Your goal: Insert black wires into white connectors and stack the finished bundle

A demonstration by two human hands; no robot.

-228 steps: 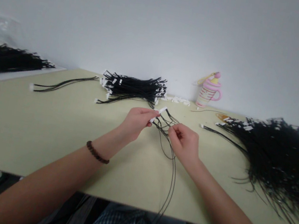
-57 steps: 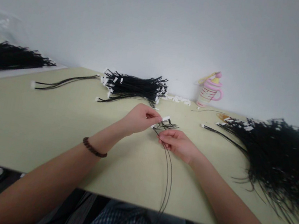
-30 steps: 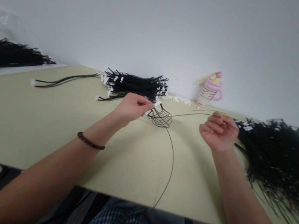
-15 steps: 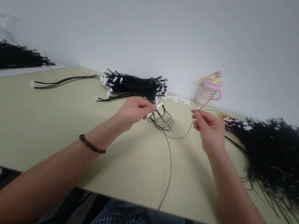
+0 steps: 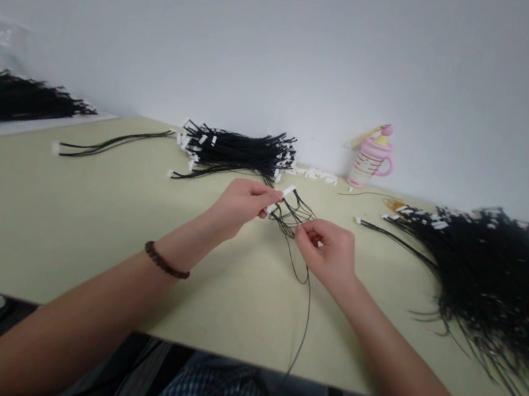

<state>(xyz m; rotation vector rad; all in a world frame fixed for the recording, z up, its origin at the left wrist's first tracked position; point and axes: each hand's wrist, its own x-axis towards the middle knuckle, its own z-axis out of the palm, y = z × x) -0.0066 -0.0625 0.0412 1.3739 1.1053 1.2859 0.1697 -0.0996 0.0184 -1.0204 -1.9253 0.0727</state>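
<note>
My left hand [image 5: 242, 204] pinches a small white connector [image 5: 287, 192] above the middle of the pale green table [image 5: 63, 218]. Thin black wires [image 5: 295, 215] fan out of that connector in loops. Just to the right, my right hand [image 5: 329, 253] is closed in a pinch on one black wire [image 5: 305, 313], which curves down past the table's front edge. A dark bead bracelet [image 5: 166, 261] sits on my left wrist.
A tidy bundle of black wires with white plugs [image 5: 236, 151] lies at the back, loose white connectors [image 5: 316, 176] beside it. A big loose heap of wires [image 5: 490, 269] fills the right. A pink bottle [image 5: 371, 159] stands by the wall. More wires [image 5: 111, 146] lie at left.
My right hand, which had swung out right toward the heap and pulled a wire, has come back to the connector with a wire pinched. My left hand kept its hold.
</note>
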